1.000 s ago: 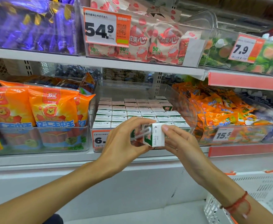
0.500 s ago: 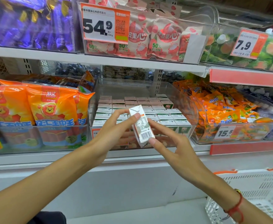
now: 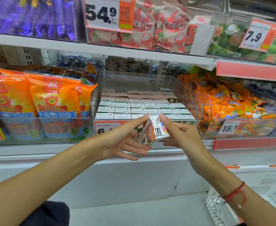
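Observation:
A small white drink carton [image 3: 153,130] with a straw on its side is held tilted in front of the middle shelf. My left hand [image 3: 119,141] pinches it at the top left corner with thumb and forefinger, its other fingers spread beneath. My right hand [image 3: 181,132] pinches its upper right edge, the other fingers curled behind it. Just behind the carton stands a clear bin [image 3: 189,93] packed with several rows of the same cartons [image 3: 138,106].
Orange sausage bags [image 3: 36,97] fill the bin to the left, and orange snack packets [image 3: 228,101] the bin to the right. The upper shelf holds purple sweets [image 3: 28,15] and lychee bags [image 3: 163,26]. A white plastic basket [image 3: 256,190] stands low at the right.
The carton has been turned over between both hands, from barcode side facing me to its printed side and top, and has come slightly lower and to the right.

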`<act>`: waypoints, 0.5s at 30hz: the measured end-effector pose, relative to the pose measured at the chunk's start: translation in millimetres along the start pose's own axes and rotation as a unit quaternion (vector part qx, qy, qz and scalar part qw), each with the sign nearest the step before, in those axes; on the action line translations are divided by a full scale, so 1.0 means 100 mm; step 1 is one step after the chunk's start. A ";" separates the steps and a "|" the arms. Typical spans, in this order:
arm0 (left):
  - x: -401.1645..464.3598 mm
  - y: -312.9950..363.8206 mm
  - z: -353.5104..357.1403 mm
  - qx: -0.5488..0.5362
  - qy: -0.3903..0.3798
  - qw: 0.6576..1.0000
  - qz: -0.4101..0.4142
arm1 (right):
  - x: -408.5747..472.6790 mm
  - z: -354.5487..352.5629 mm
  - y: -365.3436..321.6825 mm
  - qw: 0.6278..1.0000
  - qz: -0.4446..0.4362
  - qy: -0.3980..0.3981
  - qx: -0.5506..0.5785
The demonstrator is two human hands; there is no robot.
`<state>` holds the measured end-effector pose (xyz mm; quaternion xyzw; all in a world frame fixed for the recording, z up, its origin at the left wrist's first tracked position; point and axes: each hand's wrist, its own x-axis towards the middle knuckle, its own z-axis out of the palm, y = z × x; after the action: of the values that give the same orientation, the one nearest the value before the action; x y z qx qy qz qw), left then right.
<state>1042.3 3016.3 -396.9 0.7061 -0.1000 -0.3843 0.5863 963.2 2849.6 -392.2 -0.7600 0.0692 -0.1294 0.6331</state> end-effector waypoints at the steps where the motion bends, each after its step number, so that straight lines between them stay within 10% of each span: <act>1: 0.00 0.00 0.01 0.001 0.005 1.000 -0.002 | 0.00 0.00 0.00 1.000 0.005 -0.003 0.000; 15: -0.07 0.13 0.01 -0.015 0.073 0.952 0.295 | 0.00 -0.13 -0.03 0.978 0.011 -0.123 0.167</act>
<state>1040.8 3015.7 -382.3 0.6621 -0.2549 -0.1425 0.6901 959.3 2838.1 -386.9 -0.6529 -0.0235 -0.0372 0.7562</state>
